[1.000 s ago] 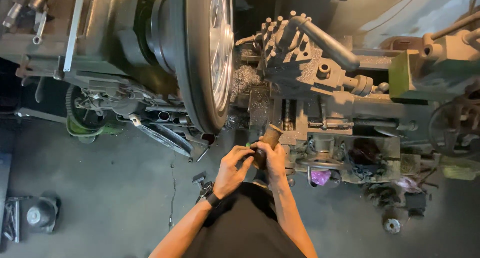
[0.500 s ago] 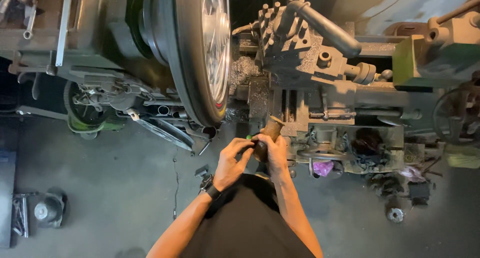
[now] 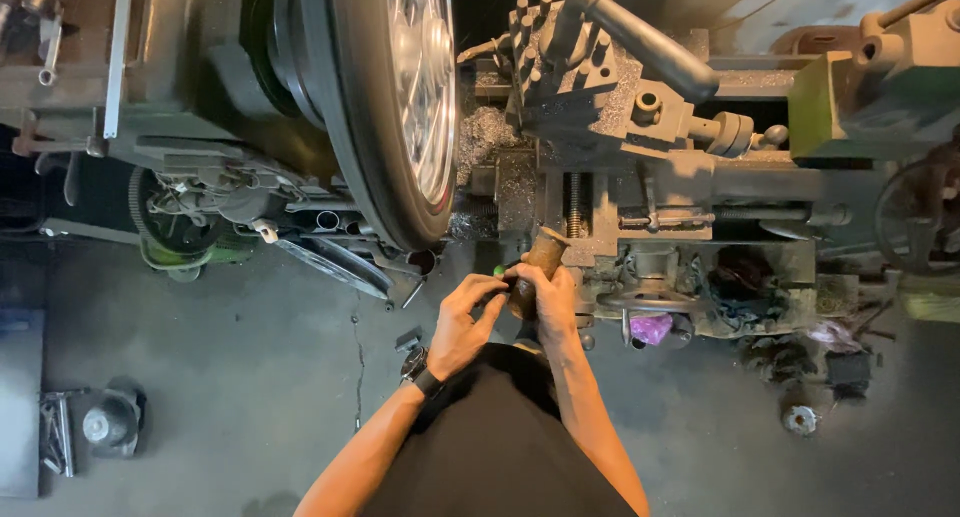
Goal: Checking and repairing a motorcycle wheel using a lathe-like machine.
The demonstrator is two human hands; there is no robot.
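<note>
You've got both hands together at the front of the lathe, just below the carriage (image 3: 640,227): your right hand (image 3: 552,299) is clenched around a brown, cylinder-shaped tool (image 3: 535,267) that looks like a worn handle, and your left hand (image 3: 462,322) pinches at its lower end, where a small green bit (image 3: 498,271) peeks out by your fingertips. So both grips are closed on that one piece, held in the air just beside the machine's apron. I'd judge you're fitting or adjusting something on the tool, not yet cutting; the next move calls for a steady hold and a clear path up toward the tool post (image 3: 560,67). The alloy wheel (image 3: 405,97) sits mounted on the chuck to your left, well apart from your hands. As for containers, a small round tin (image 3: 108,422) sits on the floor (image 3: 250,377) at far left; what's in it I can't tell. Metal chips (image 3: 485,132) lie heaped on the bed beside the wheel.
</note>
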